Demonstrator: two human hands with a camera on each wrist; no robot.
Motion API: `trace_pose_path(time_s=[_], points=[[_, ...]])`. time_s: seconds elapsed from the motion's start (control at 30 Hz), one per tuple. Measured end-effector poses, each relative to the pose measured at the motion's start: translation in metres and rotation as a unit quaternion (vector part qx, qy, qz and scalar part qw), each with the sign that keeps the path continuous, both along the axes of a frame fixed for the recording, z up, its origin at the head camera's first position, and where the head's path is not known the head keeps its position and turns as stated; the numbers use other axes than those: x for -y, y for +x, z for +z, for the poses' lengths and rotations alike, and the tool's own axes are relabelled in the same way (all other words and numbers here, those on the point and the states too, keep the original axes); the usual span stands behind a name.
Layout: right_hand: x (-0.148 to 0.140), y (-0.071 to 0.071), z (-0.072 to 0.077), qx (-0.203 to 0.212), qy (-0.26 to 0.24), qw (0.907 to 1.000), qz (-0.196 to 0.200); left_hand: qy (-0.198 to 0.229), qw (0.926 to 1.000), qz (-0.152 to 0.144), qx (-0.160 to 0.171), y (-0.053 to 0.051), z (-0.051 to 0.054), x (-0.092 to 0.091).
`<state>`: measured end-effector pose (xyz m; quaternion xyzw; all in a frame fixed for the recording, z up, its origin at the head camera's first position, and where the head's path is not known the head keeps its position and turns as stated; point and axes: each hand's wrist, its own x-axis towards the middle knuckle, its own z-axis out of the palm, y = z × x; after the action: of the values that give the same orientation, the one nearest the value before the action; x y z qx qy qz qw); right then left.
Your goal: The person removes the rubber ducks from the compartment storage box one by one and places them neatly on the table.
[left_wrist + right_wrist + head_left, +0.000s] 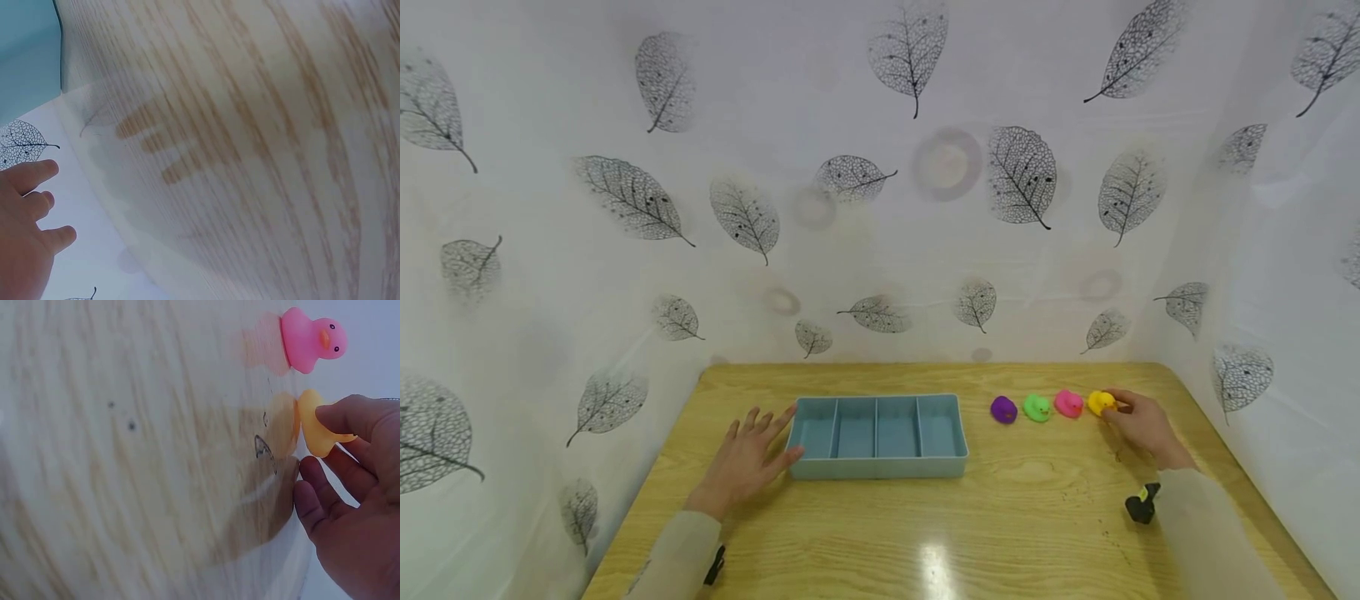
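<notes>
My right hand (1142,423) pinches a yellow rubber duck (1102,404) at the right end of a row. In the right wrist view the thumb lies on one side of that yellow duck (315,425), with fingers at its other side. Left of it stand a pink duck (1068,404), a green duck (1037,408) and a purple duck (1003,409). At the left end of a blue tray (880,469) with several compartments, my left hand (745,462) has its fingers spread, thumb and forefinger at the rim. Only part of the tray (28,62) shows in the left wrist view.
The tray and ducks stand on a wood-grain table (1000,517). A white curtain (880,250) with a leaf pattern surrounds its back and sides. Small dark objects (1142,503) sit at both wrists. Light reflects off the table near its front.
</notes>
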<state>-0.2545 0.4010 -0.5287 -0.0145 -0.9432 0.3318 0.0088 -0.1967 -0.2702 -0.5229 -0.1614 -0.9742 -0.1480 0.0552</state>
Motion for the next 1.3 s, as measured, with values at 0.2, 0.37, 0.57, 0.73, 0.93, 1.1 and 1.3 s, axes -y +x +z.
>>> trace_pose_path(time_s=[0.2,0.37,0.57,0.73,0.93,1.1,1.3], points=[[0.000,-0.004,-0.007,-0.014,-0.011,0.9998,-0.005,0.003,1.0000,0.000,-0.002,0.000,0.000,0.000],[0.001,-0.003,-0.009,-0.017,-0.018,0.9997,-0.004,0.003,1.0000,0.000,0.002,0.000,-0.001,0.001],[0.004,0.000,-0.007,-0.027,-0.020,0.9994,0.007,0.006,1.0000,0.000,0.002,0.001,-0.001,0.001],[0.005,0.003,-0.003,-0.026,-0.020,0.9994,0.010,0.010,0.9999,0.001,0.004,0.002,-0.001,0.001],[0.007,0.004,-0.003,-0.020,-0.023,0.9995,0.010,0.005,1.0000,0.003,0.007,0.000,-0.003,0.002],[0.006,0.005,-0.002,-0.011,-0.030,0.9994,0.012,0.000,1.0000,0.004,0.008,0.000,-0.004,0.002],[0.003,0.003,0.003,-0.016,-0.006,0.9998,0.008,0.001,0.9999,0.003,0.012,0.000,-0.003,0.002]])
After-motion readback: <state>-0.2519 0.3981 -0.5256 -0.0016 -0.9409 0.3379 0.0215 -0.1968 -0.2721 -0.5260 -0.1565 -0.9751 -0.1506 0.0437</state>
